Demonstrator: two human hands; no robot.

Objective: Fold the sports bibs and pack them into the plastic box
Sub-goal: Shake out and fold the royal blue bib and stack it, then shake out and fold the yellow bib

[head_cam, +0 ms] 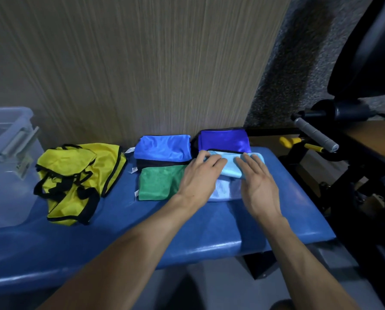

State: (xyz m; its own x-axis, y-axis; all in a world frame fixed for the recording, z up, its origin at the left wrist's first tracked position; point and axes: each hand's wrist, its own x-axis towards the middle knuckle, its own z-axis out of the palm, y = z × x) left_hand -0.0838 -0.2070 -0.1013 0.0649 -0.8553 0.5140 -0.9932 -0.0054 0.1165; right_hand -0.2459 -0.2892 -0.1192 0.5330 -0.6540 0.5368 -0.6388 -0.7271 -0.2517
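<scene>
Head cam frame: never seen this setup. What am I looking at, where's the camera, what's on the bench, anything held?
There is no machine here. A person wears one wide-angle camera on the head, looking forward and down, so the two bare arms reaching in from the bottom are their own.

The surface is a blue padded bench against a wood-grain wall. On it lie a crumpled yellow bib with black trim, then folded bibs: blue, green and dark purple. A clear plastic box stands at the far left.

The left hand and right hand lie flat on a light blue bib, pressing its fold down. The fingers are straight; nothing is gripped.
</scene>
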